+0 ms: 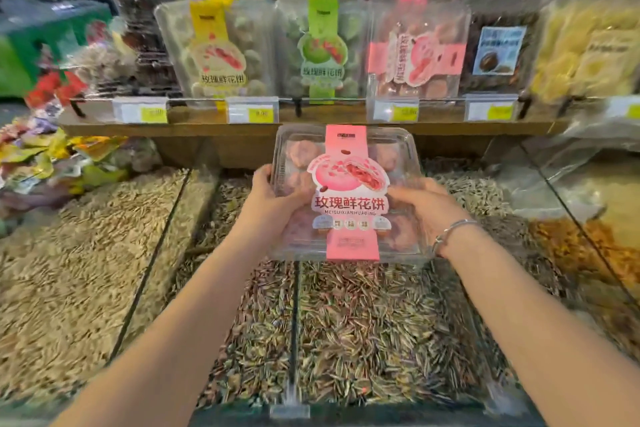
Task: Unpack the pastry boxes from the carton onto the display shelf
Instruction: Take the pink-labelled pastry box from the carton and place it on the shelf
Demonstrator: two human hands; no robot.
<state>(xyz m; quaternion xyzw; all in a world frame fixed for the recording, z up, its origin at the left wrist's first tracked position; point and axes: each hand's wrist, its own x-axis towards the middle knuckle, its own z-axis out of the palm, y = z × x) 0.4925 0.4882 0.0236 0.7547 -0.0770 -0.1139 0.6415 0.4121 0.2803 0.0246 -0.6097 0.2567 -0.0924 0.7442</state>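
Two hands, left hand [273, 196], right hand [427, 208], fingers clamped on pastry box [348, 194], above seed bins [363, 322], wooden shelf [194, 128] behind

Both hands, left hand [273, 196] and right hand [427, 206], grip the clear plastic pastry box with a pink label [348, 194] by its sides, below the wooden display shelf [194, 130] beyond them.

1. The pink-banded pastry box [349, 194] says "玫瑰鲜花饼" in big dark letters, with "MEISUIXIANHUABING" in small letters under it.
2. The yellow-banded box [216, 48] on the shelf says "玫瑰鲜花饼" too.
3. The green-banded box [322, 48] has the same words, a bit blurry.
4. The price tags [252, 110] are too blurry to read.
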